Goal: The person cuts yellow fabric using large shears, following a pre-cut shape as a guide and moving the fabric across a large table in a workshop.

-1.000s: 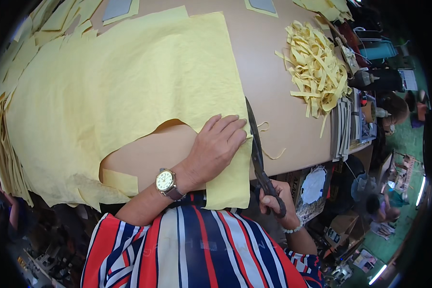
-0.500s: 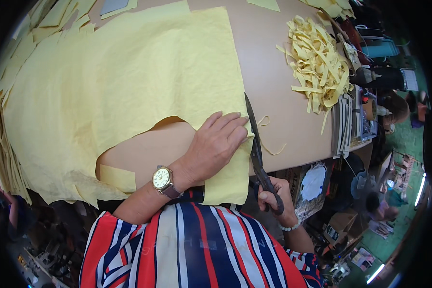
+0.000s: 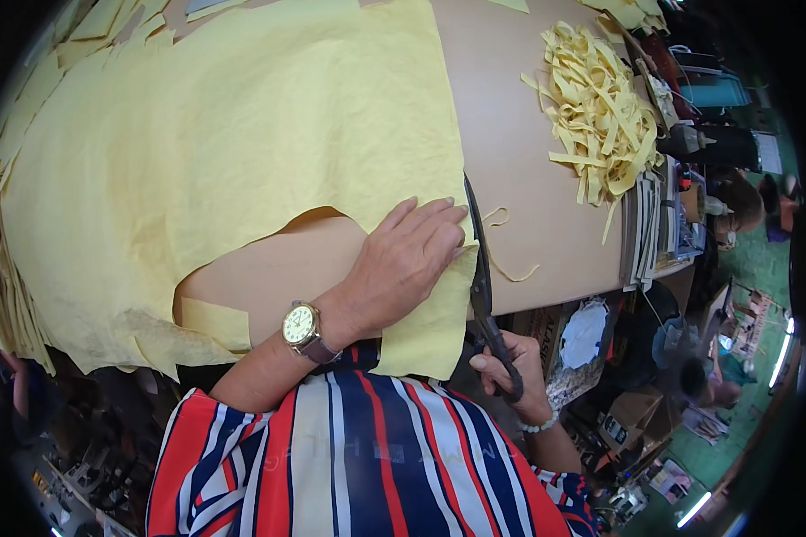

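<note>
A large yellow sheet (image 3: 287, 134), like thin leather, spreads over the table with a curved notch along its near side. My left hand (image 3: 407, 255) lies flat on its right part, fingers stretched toward the right edge. Dark metal scissors (image 3: 482, 288) are gripped by my right hand (image 3: 517, 371), which is closed around the handles just off the table's near edge. Their blades point away from me along the sheet's right edge, close to my left fingertips. A corner of the sheet is creased beside the blades. A thin curled yellow strip (image 3: 509, 271) lies right of the scissors.
A heap of yellow offcut strips (image 3: 600, 112) sits on the table (image 3: 501, 134) at the far right. Next to it stand a bundle of grey strips (image 3: 640, 228) and a tray of tools (image 3: 685, 215). Stacked yellow sheets (image 3: 9, 277) hang over the left edge.
The scissors blades sit slightly closer against the sheet's right edge. Both hands keep nearly the same place, and the whole view has shifted a little.
</note>
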A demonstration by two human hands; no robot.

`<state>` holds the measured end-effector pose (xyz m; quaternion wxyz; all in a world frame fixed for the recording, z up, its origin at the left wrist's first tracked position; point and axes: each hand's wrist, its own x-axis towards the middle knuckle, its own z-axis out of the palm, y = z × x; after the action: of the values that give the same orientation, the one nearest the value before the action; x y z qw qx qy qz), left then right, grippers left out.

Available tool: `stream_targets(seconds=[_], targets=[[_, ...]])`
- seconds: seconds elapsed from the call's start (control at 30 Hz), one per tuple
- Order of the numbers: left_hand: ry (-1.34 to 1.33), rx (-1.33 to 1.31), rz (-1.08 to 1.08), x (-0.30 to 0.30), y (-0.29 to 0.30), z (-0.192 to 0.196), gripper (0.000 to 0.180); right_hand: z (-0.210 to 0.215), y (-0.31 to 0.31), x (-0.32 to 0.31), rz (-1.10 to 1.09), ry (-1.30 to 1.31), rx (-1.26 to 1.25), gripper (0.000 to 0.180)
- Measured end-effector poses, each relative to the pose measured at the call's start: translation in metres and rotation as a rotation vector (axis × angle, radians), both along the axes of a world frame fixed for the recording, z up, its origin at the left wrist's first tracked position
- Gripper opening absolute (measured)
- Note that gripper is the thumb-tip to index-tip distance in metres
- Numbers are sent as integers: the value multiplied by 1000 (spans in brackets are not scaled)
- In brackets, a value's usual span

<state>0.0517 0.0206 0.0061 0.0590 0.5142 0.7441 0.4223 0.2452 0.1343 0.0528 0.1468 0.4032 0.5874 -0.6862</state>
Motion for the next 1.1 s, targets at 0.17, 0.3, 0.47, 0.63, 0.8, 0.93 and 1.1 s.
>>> stream_targets(seconds=[0.17, 0.3, 0.47, 0.63, 0.8, 0.93, 1.1], targets=[[-40, -1, -10, -1, -2, 2, 15, 0, 0, -4, -1, 42, -20, 28], [-56, -1, -26, -2, -4, 5, 16, 0, -2, -11, -4, 72, 31, 49], [-66, 10, -30, -1, -6, 7, 16, -2, 1, -10, -32, 109, -52, 27], [-62, 29, -32, -1, -5, 8, 14, -1, -1, -9, -25, 101, -39, 24], [-58, 32, -38, -1, -4, 7, 14, -2, 0, -7, -18, 101, -20, 23], [-69, 38, -35, 0, -4, 6, 15, -2, -2, -7, -41, 91, -20, 22], [-67, 36, -48, 0, -4, 6, 16, -2, -5, -7, -71, 68, -17, 21]])
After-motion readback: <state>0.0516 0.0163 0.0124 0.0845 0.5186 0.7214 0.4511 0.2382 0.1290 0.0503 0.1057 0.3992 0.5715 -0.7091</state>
